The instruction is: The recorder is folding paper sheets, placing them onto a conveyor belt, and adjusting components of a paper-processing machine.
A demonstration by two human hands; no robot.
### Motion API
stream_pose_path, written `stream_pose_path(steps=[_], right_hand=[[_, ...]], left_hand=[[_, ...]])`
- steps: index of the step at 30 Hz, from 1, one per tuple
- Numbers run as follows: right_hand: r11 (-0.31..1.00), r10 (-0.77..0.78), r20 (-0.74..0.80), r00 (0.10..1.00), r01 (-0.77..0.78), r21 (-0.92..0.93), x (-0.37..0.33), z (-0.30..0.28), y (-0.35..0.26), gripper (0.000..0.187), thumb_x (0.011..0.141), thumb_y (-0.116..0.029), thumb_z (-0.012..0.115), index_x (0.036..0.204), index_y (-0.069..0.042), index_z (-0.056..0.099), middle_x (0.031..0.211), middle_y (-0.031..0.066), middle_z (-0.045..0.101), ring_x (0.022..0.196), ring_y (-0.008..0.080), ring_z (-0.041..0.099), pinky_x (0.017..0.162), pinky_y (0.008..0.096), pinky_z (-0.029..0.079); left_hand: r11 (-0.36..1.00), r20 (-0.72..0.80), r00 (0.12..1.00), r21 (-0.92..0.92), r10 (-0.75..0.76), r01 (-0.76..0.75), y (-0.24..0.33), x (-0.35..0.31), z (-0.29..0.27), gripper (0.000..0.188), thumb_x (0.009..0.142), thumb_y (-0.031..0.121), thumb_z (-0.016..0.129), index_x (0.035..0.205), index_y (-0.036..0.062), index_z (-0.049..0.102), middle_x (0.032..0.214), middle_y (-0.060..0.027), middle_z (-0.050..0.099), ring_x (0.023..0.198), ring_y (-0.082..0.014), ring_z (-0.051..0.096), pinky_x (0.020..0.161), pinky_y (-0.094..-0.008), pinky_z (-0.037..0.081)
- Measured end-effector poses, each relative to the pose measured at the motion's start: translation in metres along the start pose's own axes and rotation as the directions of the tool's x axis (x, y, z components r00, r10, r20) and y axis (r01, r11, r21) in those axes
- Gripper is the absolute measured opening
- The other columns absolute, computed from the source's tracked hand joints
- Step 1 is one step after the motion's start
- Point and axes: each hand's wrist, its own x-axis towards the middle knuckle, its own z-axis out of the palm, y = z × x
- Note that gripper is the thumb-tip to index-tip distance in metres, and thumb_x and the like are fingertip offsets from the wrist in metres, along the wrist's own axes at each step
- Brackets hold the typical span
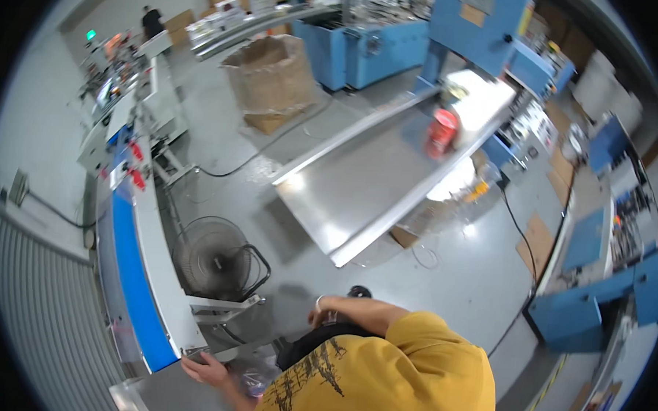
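My left hand (209, 371) is at the near end of a blue conveyor belt (136, 278). Its fingers are stretched out and apart against the corner of the conveyor's white frame (166, 272), and I see nothing held in them. My right hand (317, 317) hangs low in front of my dark trousers, with a pale band at the wrist. Its fingers are small and partly hidden, so their grip does not show. Clear plastic wrapping (256, 371) lies between my left forearm and my body. A metal surface (181, 394) lies beneath my left hand.
A floor fan (213, 255) stands beside the conveyor. Ahead, a long metal chute (367, 181) carries a red cylindrical container (442, 131) below a blue machine (476, 28). A big brown sack (268, 78) stands farther back. Cables cross the floor; a person (152, 23) is far left.
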Motion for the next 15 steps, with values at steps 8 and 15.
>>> stream_pose_path(steps=[8,15], right_hand=[[0.903,0.395,-0.593,0.701,-0.176,0.393,-0.07,0.115,0.296,0.055,0.077,-0.043,0.06,0.117,-0.005,0.059,0.116,0.0165,0.06,0.108,0.0312,0.057,0.09,0.0401,0.045],[0.961,-0.049,-0.604,0.795,-0.127,-0.246,-0.182,0.191,0.471,0.035,0.079,-0.032,0.058,0.098,-0.003,0.067,0.101,0.0227,0.064,0.09,0.033,0.063,0.079,0.0408,0.049]], left_hand=[[0.99,0.065,0.996,-0.129,0.062,-0.053,0.134,-0.006,0.025,0.064,0.079,0.022,0.064,0.132,-0.0012,0.038,0.131,-0.025,0.04,0.121,-0.0401,0.039,0.102,-0.0479,0.031],[0.81,0.055,0.931,-0.512,0.362,-0.285,0.437,-0.085,0.001,0.061,0.081,0.018,0.062,0.134,-0.0001,0.037,0.137,-0.0248,0.032,0.13,-0.0389,0.028,0.106,-0.0471,0.025]])
